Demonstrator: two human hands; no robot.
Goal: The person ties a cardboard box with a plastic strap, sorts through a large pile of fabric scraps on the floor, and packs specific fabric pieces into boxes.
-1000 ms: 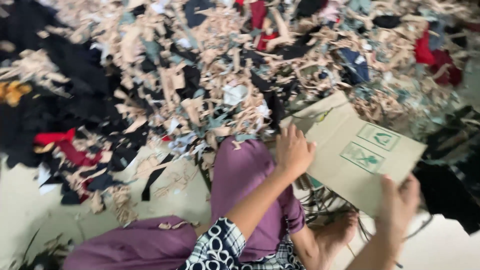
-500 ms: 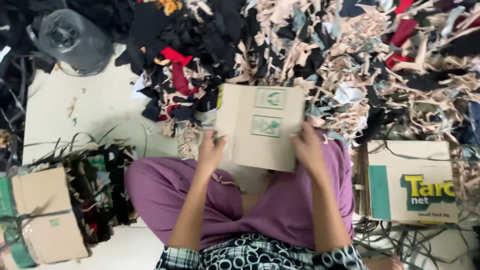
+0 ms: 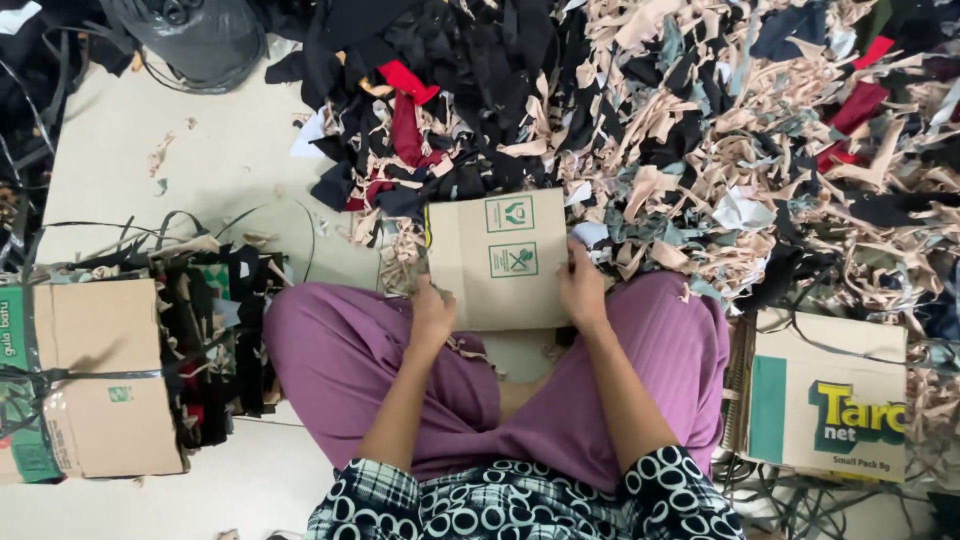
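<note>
Pale floor [image 3: 210,170], bare left of the cardboard sheet [image 3: 500,260]; fabric scraps [image 3: 720,130] heaped beyond it. Left hand [image 3: 432,315] and right hand [image 3: 582,290] grip its side edges above crossed legs.

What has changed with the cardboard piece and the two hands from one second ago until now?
The cardboard moved from the person's right side to the middle, in front of the crossed legs. One second ago the left hand pressed it flat and the right hand held its corner; now each hand has a grip on one side edge. The scrap pile looks unchanged.
</note>
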